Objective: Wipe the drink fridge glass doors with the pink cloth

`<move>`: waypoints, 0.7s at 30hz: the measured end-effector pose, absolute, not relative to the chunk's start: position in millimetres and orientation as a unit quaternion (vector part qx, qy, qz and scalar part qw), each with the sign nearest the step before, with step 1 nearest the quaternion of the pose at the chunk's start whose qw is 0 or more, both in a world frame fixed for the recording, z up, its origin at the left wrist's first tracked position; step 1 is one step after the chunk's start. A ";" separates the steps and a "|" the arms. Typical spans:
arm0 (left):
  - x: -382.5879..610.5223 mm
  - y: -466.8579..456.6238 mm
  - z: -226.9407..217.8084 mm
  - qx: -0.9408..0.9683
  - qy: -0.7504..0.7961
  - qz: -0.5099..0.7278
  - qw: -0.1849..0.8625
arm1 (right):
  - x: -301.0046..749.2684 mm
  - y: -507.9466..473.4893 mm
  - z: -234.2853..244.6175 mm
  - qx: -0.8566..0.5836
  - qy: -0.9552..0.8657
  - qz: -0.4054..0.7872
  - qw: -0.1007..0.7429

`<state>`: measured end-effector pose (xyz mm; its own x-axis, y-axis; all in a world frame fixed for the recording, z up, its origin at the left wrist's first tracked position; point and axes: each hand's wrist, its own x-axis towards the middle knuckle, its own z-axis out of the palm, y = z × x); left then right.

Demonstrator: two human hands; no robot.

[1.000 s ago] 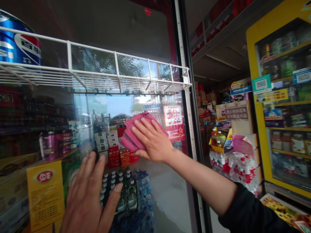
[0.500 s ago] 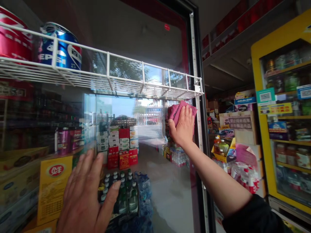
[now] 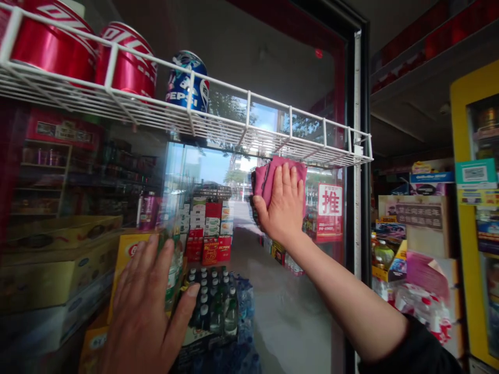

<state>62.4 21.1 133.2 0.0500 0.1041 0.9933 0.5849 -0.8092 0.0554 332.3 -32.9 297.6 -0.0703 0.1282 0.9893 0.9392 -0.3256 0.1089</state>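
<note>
My right hand (image 3: 284, 208) lies with its fingers stretched over a folded pink cloth (image 3: 273, 165) and presses it to the glass door (image 3: 296, 306), just under a white wire rack (image 3: 273, 131). Dark edging shows along the cloth's left side. Lower left, my left hand (image 3: 146, 311) is open, fingers up and thumb out, and appears empty; I cannot tell whether it touches the glass. The rack carries red cans (image 3: 128, 65) and a blue Pepsi can (image 3: 187, 83).
A dark door frame (image 3: 364, 208) edges the glass on the right. Beyond stand a yellow drinks fridge (image 3: 460, 130) and boxed goods (image 3: 432, 182). Bottles (image 3: 218, 301) and stacked cartons (image 3: 210, 228) show in or through the glass. A red-and-white sticker (image 3: 330, 208) is right of the cloth.
My right hand has slid the cloth leftward across the glass, away from the frame, uncovering the sticker. The view has turned left, bringing more red cans into sight. My left hand stays open.
</note>
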 end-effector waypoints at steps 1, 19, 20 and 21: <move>59.7 22.6 132.2 -0.698 -0.248 -0.645 0.187 | 324.0 -30.6 298.8 -0.580 -0.467 -0.568 0.350; 8.8 23.8 127.7 -0.690 -0.306 -0.618 0.222 | 188.6 6.9 317.6 -0.495 -0.619 -0.527 0.308; 6.1 23.6 127.2 -0.689 -0.310 -0.617 0.222 | 182.6 9.2 318.1 -0.489 -0.624 -0.527 0.307; 3.4 23.3 126.8 -0.688 -0.313 -0.616 0.223 | 176.8 11.2 318.7 -0.482 -0.629 -0.527 0.306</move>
<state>3.4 23.3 126.8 0.0453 0.1571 0.9866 0.7054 -0.7043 0.0797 176.8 11.2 318.7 -0.3477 0.2854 0.8931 0.9294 -0.0209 0.3686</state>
